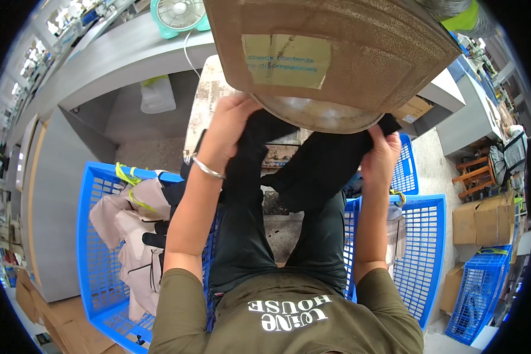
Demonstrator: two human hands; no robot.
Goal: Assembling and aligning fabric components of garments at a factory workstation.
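Note:
A black piece of cloth (pixel 318 168), perhaps a garment, hangs in front of me over my knees, below a round pale rim (pixel 330 121). The rim sits under a large brown box-like cover (pixel 342 41) with a pale label, which hides the cloth's upper edge. My left hand (pixel 237 115) grips the cloth at the left of the rim, its fingertips partly behind the rim. At the right side, my right hand (pixel 382 153) pinches another part of the same cloth, fingers closed. Between the hands the cloth sags in two dark folds.
A blue basket (pixel 84 236) with beige and black cloth pieces stands at my left, another blue basket (pixel 436 253) at my right. A grey table (pixel 100 62) carries a small teal fan (pixel 180 15). Cardboard boxes (pixel 484 219) and a wooden stool (pixel 475 177) are further right.

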